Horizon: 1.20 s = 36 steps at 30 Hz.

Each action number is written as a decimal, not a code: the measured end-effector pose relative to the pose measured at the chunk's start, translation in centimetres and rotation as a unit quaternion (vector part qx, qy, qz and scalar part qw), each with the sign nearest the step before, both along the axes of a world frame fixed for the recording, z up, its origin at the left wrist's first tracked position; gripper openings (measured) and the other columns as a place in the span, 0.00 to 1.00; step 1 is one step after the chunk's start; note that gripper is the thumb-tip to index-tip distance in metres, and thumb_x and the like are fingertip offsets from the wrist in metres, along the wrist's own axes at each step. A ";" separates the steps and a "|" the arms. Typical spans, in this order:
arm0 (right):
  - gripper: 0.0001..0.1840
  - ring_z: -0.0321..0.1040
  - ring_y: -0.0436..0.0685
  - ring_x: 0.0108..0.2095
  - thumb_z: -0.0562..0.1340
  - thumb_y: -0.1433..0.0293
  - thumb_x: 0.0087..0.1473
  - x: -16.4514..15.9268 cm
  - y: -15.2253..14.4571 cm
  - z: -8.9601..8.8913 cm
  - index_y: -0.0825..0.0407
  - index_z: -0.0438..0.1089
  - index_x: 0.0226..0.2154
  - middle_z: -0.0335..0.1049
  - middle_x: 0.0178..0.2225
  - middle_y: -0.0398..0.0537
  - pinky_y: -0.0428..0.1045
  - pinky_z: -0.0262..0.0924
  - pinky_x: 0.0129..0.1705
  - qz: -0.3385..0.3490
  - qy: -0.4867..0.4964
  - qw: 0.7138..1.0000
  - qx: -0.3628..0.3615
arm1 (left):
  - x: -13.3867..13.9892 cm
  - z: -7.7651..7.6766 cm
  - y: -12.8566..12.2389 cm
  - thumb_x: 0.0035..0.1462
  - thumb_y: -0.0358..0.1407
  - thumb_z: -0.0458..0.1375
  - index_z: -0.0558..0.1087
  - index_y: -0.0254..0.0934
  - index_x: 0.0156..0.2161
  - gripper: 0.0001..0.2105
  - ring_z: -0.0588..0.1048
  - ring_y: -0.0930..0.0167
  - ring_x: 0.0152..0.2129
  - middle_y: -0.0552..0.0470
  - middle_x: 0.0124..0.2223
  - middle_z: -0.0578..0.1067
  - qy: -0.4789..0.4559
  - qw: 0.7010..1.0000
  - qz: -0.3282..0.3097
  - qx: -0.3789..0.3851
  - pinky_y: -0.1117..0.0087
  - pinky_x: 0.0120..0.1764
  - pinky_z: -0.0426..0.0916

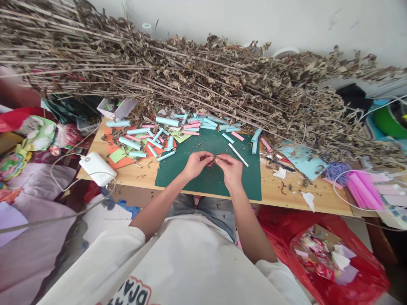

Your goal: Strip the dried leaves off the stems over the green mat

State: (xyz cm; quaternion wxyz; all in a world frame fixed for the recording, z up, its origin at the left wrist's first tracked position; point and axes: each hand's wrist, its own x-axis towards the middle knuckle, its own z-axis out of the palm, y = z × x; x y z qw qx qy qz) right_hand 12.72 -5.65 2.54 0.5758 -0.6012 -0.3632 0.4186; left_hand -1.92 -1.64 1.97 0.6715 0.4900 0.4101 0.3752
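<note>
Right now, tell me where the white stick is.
In the head view, the white stick lies slantwise on the right half of the green mat, just beyond the right hand.

Pale wall, marked by dark smudges, stands beyond far edge of light-wood worktop; soft, even light falls across both; patch of pale floor visible below front right corner.

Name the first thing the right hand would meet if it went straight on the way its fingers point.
The right hand would most likely meet the left hand first, almost at once; the gap looks tiny, though depth there is unclear.
</note>
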 end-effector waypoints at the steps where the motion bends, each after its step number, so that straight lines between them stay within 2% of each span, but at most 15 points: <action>1: 0.12 0.73 0.56 0.36 0.70 0.63 0.40 0.0 0.0 0.0 0.52 0.78 0.29 0.77 0.34 0.49 0.53 0.70 0.41 0.009 -0.015 1.000 0.006 | 0.0 0.1 -0.1 0.50 0.47 0.64 0.77 0.30 0.36 0.18 0.74 0.73 0.26 0.49 0.29 0.77 -0.004 1.000 -0.002 -0.011 0.70 0.34 0.72; 5: 0.11 0.74 0.56 0.34 0.68 0.63 0.43 -0.2 -0.3 0.4 0.51 0.78 0.31 0.77 0.33 0.48 0.53 0.70 0.41 0.062 -0.059 0.996 0.000 | 0.0 0.1 -0.3 0.47 0.47 0.67 0.78 0.31 0.35 0.19 0.75 0.72 0.26 0.48 0.30 0.78 0.015 1.000 0.004 -0.014 0.68 0.35 0.73; 7: 0.10 0.73 0.56 0.31 0.68 0.63 0.43 -0.5 -0.4 0.5 0.51 0.77 0.29 0.77 0.30 0.47 0.52 0.70 0.39 0.064 -0.068 0.996 -0.007 | -0.1 0.0 -0.4 0.46 0.46 0.67 0.78 0.31 0.34 0.18 0.74 0.73 0.24 0.49 0.29 0.78 0.025 1.000 0.010 -0.007 0.70 0.33 0.73; 11: 0.09 0.71 0.54 0.28 0.69 0.64 0.39 -0.8 -0.2 0.3 0.52 0.75 0.25 0.76 0.26 0.45 0.51 0.69 0.36 0.023 -0.052 0.998 -0.019 | -0.2 -0.1 -0.3 0.46 0.45 0.67 0.77 0.30 0.31 0.16 0.72 0.75 0.22 0.51 0.25 0.76 0.022 0.999 0.045 -0.007 0.73 0.29 0.70; 15: 0.12 0.72 0.55 0.31 0.71 0.64 0.36 -0.5 0.2 -0.1 0.53 0.75 0.26 0.76 0.28 0.47 0.53 0.69 0.40 -0.027 0.014 0.999 -0.021 | -0.3 0.4 -0.1 0.43 0.45 0.69 0.78 0.30 0.32 0.18 0.74 0.74 0.23 0.51 0.26 0.77 -0.008 0.995 0.086 -0.047 0.71 0.31 0.73; 18: 0.13 0.73 0.55 0.32 0.72 0.64 0.37 -0.4 0.3 -0.2 0.53 0.77 0.27 0.77 0.29 0.47 0.54 0.69 0.42 -0.012 0.033 0.999 -0.015 | -0.1 0.6 -0.2 0.42 0.46 0.70 0.79 0.30 0.34 0.20 0.76 0.72 0.25 0.49 0.29 0.78 -0.020 0.996 0.051 -0.065 0.68 0.35 0.75; 21: 0.10 0.73 0.56 0.37 0.70 0.64 0.40 -0.4 0.1 -0.1 0.51 0.78 0.28 0.77 0.33 0.47 0.54 0.68 0.45 0.008 0.012 1.000 0.010 | 0.0 0.6 -0.3 0.42 0.45 0.70 0.79 0.30 0.36 0.20 0.77 0.71 0.27 0.48 0.31 0.79 -0.020 0.997 0.026 -0.063 0.66 0.37 0.76; 24: 0.09 0.73 0.56 0.38 0.68 0.64 0.43 -0.4 -0.1 0.0 0.51 0.78 0.29 0.77 0.34 0.48 0.53 0.68 0.45 0.039 -0.017 0.999 0.012 | -0.1 0.4 -0.4 0.44 0.44 0.68 0.77 0.30 0.35 0.18 0.76 0.73 0.25 0.49 0.30 0.78 0.011 0.999 0.018 -0.025 0.69 0.34 0.74; 28: 0.09 0.73 0.55 0.32 0.69 0.65 0.41 -0.4 -0.3 -0.1 0.51 0.77 0.29 0.77 0.30 0.46 0.52 0.69 0.41 0.066 -0.021 0.997 -0.015 | -0.3 0.3 -0.4 0.48 0.40 0.65 0.76 0.30 0.33 0.13 0.73 0.75 0.22 0.52 0.27 0.76 0.077 0.996 -0.010 0.046 0.74 0.28 0.70; 32: 0.07 0.70 0.52 0.28 0.69 0.68 0.39 -0.1 0.0 -0.3 0.52 0.75 0.25 0.74 0.26 0.43 0.49 0.68 0.35 0.030 -0.012 0.999 0.001 | -0.4 0.0 -0.1 0.48 0.40 0.64 0.75 0.31 0.33 0.12 0.72 0.76 0.20 0.53 0.25 0.74 0.070 0.997 0.007 0.036 0.74 0.28 0.69; 34: 0.07 0.70 0.51 0.28 0.70 0.69 0.39 0.1 0.2 -0.3 0.52 0.75 0.26 0.75 0.26 0.43 0.48 0.67 0.36 -0.003 0.011 1.000 0.011 | -0.5 -0.2 0.1 0.47 0.41 0.65 0.75 0.31 0.33 0.14 0.73 0.75 0.21 0.53 0.25 0.75 0.040 0.999 0.032 0.007 0.73 0.29 0.71; 36: 0.10 0.71 0.52 0.30 0.71 0.67 0.38 0.3 0.3 -0.2 0.53 0.75 0.28 0.75 0.28 0.44 0.49 0.68 0.38 -0.006 0.027 1.000 0.009 | -0.6 -0.2 0.3 0.46 0.43 0.67 0.76 0.30 0.34 0.16 0.74 0.74 0.23 0.51 0.27 0.76 0.018 0.999 0.031 -0.016 0.71 0.32 0.73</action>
